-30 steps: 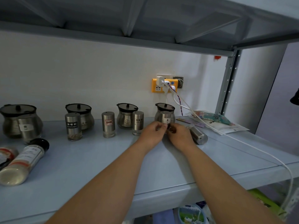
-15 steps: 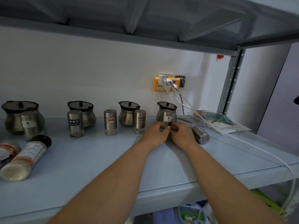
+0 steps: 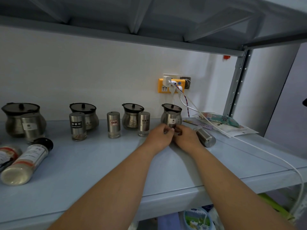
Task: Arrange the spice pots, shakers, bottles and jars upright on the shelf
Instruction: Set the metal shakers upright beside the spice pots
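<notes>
A steel salt shaker (image 3: 171, 120) stands upright in front of the rightmost spice pot (image 3: 172, 109). My left hand (image 3: 159, 136) and my right hand (image 3: 186, 136) both grip its base, fingers curled round it. Another steel shaker (image 3: 205, 136) lies on its side just right of my right hand. To the left, three shakers (image 3: 143, 123) (image 3: 113, 124) (image 3: 77, 125) stand upright before two spice pots (image 3: 132, 116) (image 3: 84, 112). At far left stand a pot (image 3: 20, 113) and a shaker (image 3: 29, 127). A black-capped bottle (image 3: 26, 161) lies on its side, beside a jar (image 3: 8, 153) at the left edge.
The pale blue shelf (image 3: 93, 163) has a white wall behind it. A yellow socket (image 3: 171, 85) hangs there, and its white cable (image 3: 249, 143) crosses the shelf's right part. Plastic packets (image 3: 221, 123) lie at the back right. A metal post (image 3: 235, 87) stands at right.
Both hands stay on the salt shaker's base with only small finger shifts. The view has tilted slightly.
</notes>
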The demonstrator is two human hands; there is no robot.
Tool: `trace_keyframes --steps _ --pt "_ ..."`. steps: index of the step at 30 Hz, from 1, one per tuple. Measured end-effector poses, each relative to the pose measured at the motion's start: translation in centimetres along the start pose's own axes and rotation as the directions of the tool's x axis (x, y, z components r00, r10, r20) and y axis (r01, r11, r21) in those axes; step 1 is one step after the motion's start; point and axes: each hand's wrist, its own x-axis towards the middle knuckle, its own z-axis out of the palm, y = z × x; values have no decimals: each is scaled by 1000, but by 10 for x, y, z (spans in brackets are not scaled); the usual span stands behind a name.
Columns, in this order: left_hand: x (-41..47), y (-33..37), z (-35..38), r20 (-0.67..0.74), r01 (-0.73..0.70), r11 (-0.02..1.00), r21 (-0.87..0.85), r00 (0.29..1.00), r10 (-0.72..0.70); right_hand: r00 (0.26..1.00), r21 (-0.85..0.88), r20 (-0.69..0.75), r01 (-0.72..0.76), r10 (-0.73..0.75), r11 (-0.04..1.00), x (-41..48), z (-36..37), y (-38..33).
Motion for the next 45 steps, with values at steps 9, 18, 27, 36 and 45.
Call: trace_keyframes --steps 9,18,27,36,45 --pt "0 0 0 -17 -12 1000 -5 1000 11 1000 -27 24 15 -14 1000 0 -2 -2" --pt "0 -2 2 -35 -16 1000 4 999 16 1000 -17 6 22 -22 1000 0 -1 -2" --pt "3 -6 4 -128 -63 998 -9 990 61 998 39 -58 18 -16 999 -3 -2 -5" --pt "6 -6 6 -176 -202 978 -57 966 190 954 66 -274 146 -122 987 -9 -1 -6" --pt "4 -9 9 -112 -312 948 -62 946 304 782 -263 -623 -178 -26 948 -18 -14 -3"
